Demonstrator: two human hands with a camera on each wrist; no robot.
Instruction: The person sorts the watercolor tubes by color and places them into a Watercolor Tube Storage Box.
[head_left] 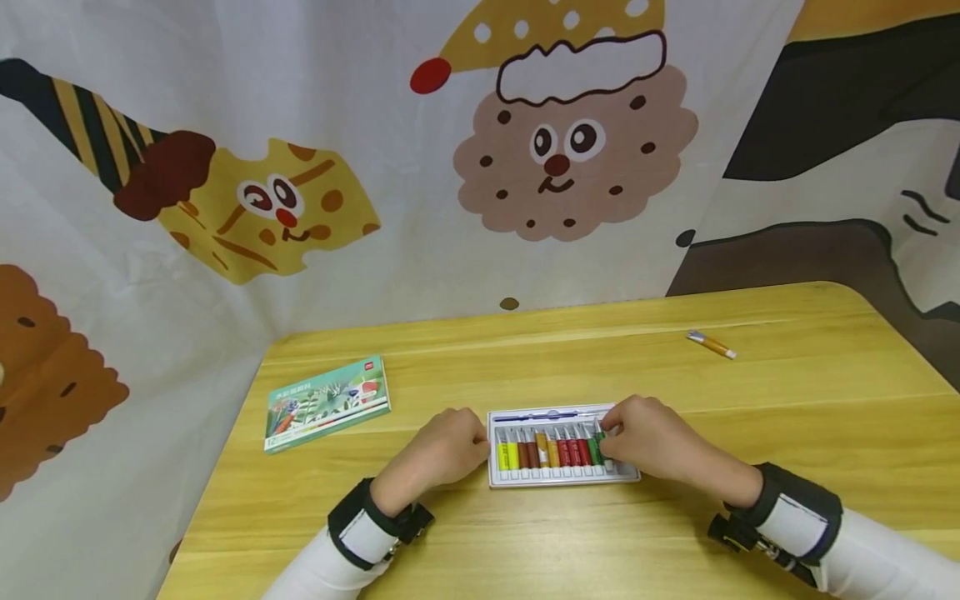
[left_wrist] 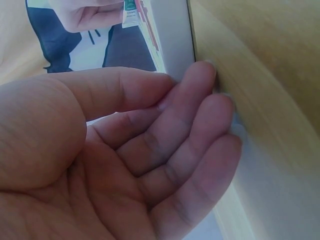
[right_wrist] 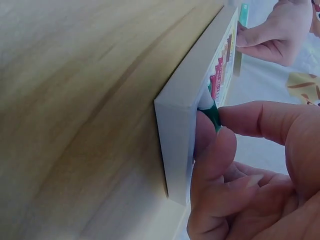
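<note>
A white tray (head_left: pixel 555 482) of paint tubes lies on the table, with a blue-handled paintbrush (head_left: pixel 534 417) along its far side. Yellow, brown, ochre, red and green tubes stand in a row inside it. At the tray's left end my left hand (head_left: pixel 444 447) pinches the edge between thumb and forefinger, its other fingers loosely bent. Over the right end, my right hand (head_left: pixel 652 437) pinches a green paint tube (right_wrist: pixel 214 114) between thumb and forefinger. That tube sits low at the tray wall, partly hidden by the fingers.
A green paint box (head_left: pixel 327 403) with a plant picture lies to the left on the wooden table (head_left: pixel 465 367). One ochre tube (head_left: pixel 711 344) lies alone at the back right. Behind the table hangs a cloth (head_left: pixel 405 150) printed with cartoon figures.
</note>
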